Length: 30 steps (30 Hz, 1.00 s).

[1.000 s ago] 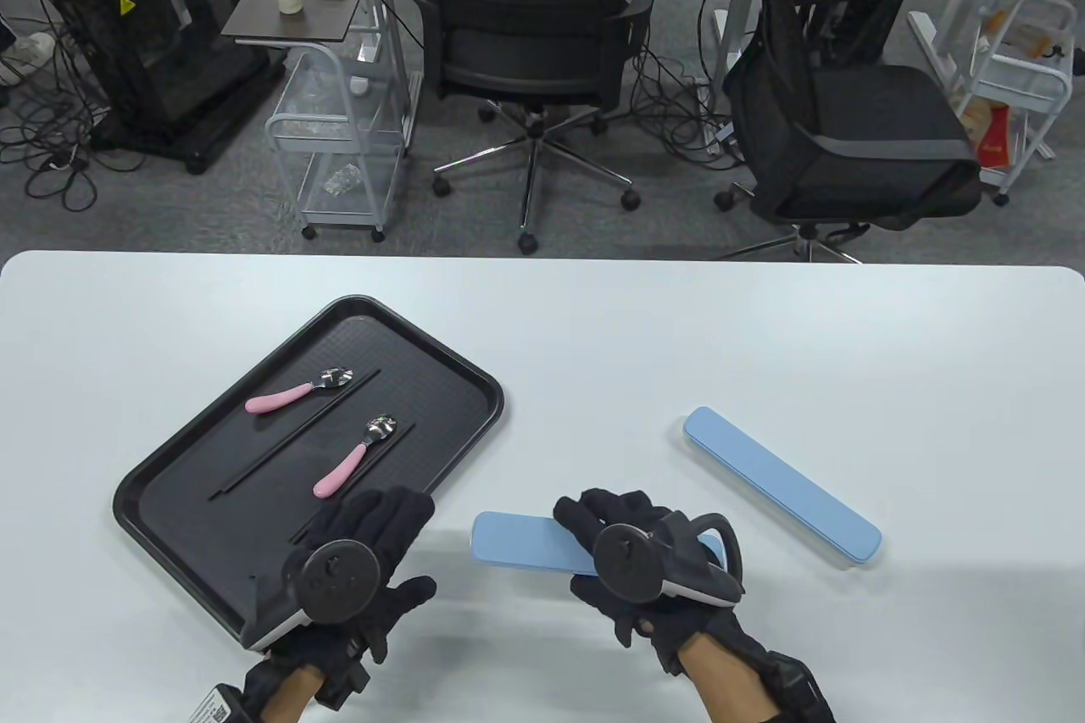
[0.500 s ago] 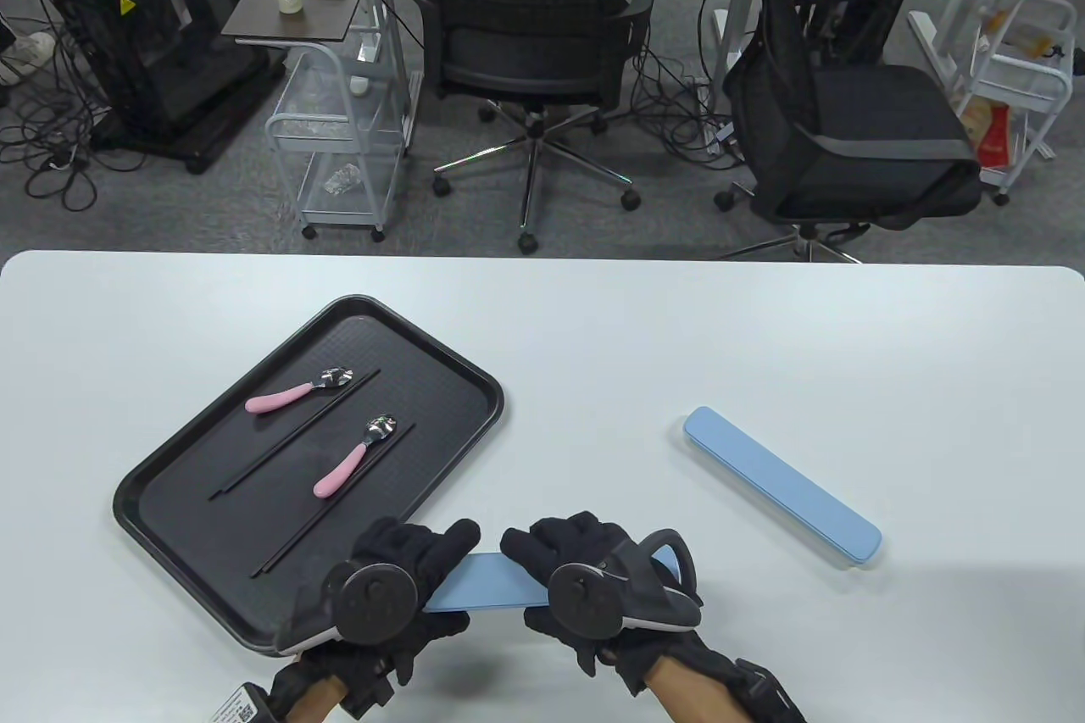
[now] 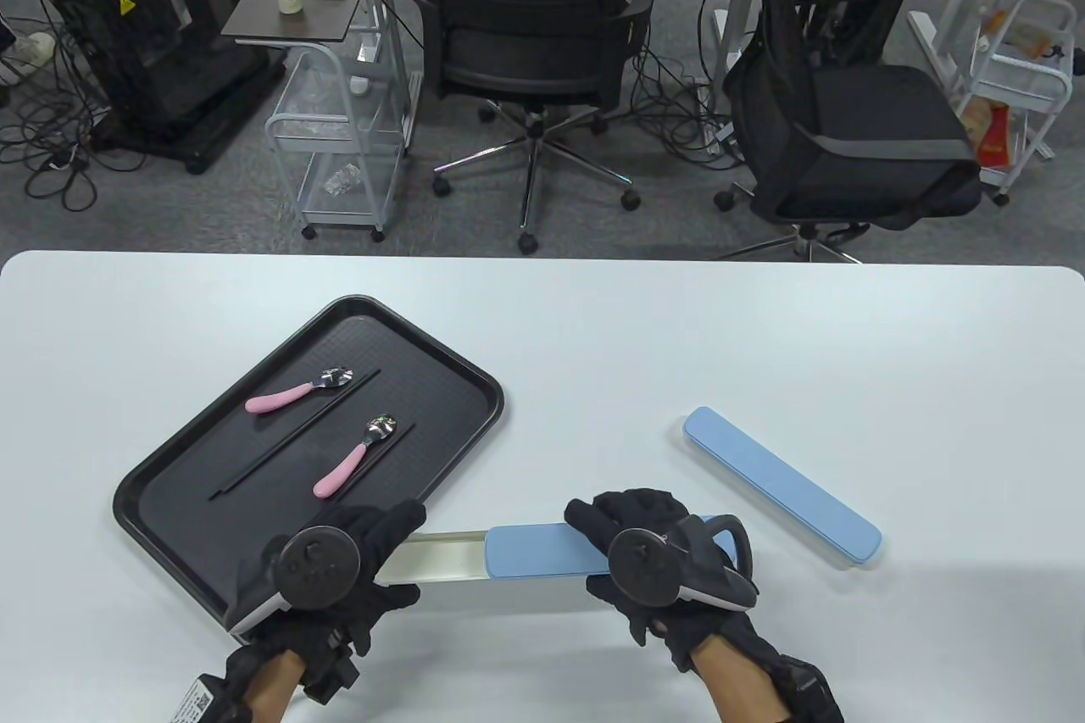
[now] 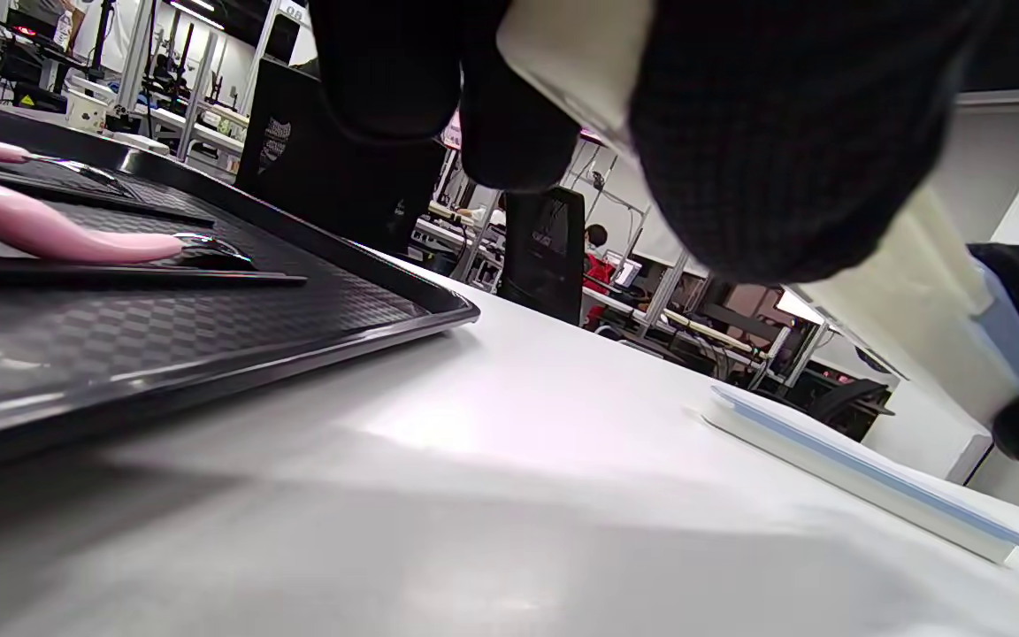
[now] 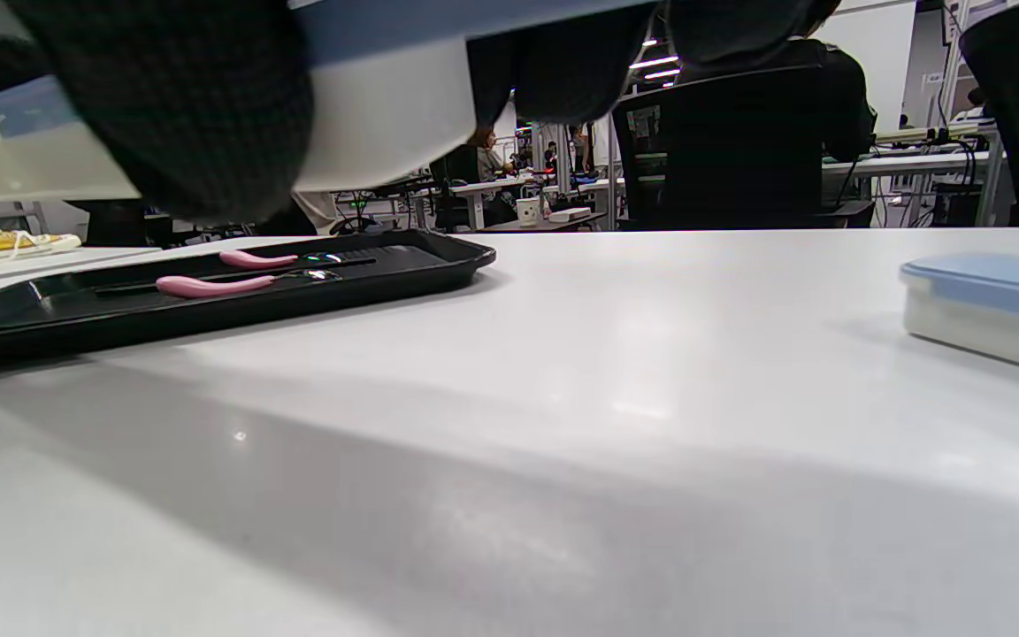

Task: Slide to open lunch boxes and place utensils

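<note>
Both hands hold one lunch box above the table's near edge. My left hand grips the white base at its left end. My right hand grips the blue lid, slid partway right, so the base's left part shows open. In the left wrist view the base runs under my fingers. A second lunch box lies shut on the table at right; it also shows in the right wrist view. Two pink-handled spoons and black chopsticks lie on the black tray.
The tray takes up the table's left side, its near corner under my left hand. The shut lunch box lies diagonally right of my right hand. Office chairs and carts stand beyond the far table edge.
The hands met on the lunch box, then pulled apart: the left hand drew the white base left while the right hand carried the blue lid right, opening the box partway.
</note>
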Tool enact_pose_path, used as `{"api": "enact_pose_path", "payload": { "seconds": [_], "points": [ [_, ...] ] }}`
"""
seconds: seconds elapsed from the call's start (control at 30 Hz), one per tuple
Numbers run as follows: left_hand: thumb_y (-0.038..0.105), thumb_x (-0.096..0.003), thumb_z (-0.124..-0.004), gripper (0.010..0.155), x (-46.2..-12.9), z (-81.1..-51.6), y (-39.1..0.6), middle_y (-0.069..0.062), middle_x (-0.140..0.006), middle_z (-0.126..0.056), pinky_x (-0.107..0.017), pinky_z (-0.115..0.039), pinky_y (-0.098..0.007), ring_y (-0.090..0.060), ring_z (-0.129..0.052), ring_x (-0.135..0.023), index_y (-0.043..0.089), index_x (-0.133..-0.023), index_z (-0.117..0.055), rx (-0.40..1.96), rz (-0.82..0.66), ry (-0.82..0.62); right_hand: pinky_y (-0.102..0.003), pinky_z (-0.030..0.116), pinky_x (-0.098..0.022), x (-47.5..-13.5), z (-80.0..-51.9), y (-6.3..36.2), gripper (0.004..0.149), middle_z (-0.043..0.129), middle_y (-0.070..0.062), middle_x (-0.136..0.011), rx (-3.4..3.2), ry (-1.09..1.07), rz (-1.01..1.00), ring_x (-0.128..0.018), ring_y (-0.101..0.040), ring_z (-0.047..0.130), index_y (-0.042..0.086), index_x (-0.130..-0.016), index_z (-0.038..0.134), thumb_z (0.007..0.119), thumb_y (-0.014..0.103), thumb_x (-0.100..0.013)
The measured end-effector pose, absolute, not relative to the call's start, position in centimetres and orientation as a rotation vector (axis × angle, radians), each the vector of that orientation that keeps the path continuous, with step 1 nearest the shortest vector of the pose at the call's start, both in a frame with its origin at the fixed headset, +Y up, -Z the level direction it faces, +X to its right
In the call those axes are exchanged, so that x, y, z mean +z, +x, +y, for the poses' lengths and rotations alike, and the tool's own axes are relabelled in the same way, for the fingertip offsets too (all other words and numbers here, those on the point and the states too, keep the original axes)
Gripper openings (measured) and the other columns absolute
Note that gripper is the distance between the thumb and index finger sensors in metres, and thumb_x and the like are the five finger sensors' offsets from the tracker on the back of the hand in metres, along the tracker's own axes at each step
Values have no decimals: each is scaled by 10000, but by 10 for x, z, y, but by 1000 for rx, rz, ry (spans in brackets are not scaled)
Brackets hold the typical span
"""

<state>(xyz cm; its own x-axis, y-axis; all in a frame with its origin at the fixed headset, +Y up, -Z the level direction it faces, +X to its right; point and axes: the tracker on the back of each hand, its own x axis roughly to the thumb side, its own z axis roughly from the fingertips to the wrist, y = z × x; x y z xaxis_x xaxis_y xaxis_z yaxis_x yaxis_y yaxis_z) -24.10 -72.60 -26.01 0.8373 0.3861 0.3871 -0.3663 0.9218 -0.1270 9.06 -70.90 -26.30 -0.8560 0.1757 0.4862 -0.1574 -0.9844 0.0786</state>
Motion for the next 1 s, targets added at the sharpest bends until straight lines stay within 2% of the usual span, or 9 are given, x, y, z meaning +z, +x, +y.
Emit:
{"api": "enact_pose_path", "payload": {
  "seconds": [0.17,0.23,0.4,0.47,0.63,0.77,1.0],
  "points": [
    [466,-346,-905,913,-261,-724,-248,11,-1084,-546,-720,-336,-615,-322,-544,-990,327,-1042,-329,342,-343,-45,-628,460,-741,-263,-705,98,768,522,-62,-1076,2914,713,-2,-989,-361,586,352,-1062,461,888,446,-430],
    [456,-356,-898,901,-263,-721,-260,5,-1096,-523,-723,-343,-613,-323,-539,-993,318,-1044,-334,328,-245,-11,-629,471,-735,-265,-703,106,768,524,-68,-1074,2907,665,-48,-980,-365,598,345,-1065,459,881,452,-432],
    [444,-368,-886,752,-282,-719,-285,-27,-1033,-686,-708,-414,-615,-334,-667,-932,264,-1015,-549,237,44,-13,-627,475,-734,-268,-703,118,768,525,-75,-1074,2916,596,-63,-974,-367,604,338,-1068,458,877,457,-435],
    [445,-366,-885,696,-292,-722,-292,-31,-982,-764,-701,-444,-610,-328,-725,-893,256,-985,-628,170,145,-57,-627,476,-734,-269,-703,119,767,529,-74,-1073,2915,590,-62,-974,-366,605,338,-1067,461,878,457,-435],
    [479,-361,-878,670,-315,-741,-308,-50,-947,-811,-692,-473,-606,-328,-766,-857,241,-958,-687,70,355,-190,-625,477,-734,-270,-704,126,768,530,-74,-1073,2914,557,-52,-974,-366,606,338,-1068,462,878,459,-435],
    [514,-346,-876,675,-324,-756,-312,-54,-940,-818,-687,-480,-605,-329,-771,-848,243,-943,-717,33,405,-274,-626,477,-734,-272,-705,131,766,530,-75,-1073,2912,532,-42,-975,-367,605,337,-1068,464,878,460,-436],
    [480,-362,-877,573,-331,-766,-308,-46,-858,-862,-677,-509,-600,-305,-814,-781,227,-870,-796,-68,451,-325,-625,478,-734,-275,-708,134,766,533,-73,-1072,2926,514,-22,-974,-366,607,334,-1069,466,879,461,-436]
  ]
}}
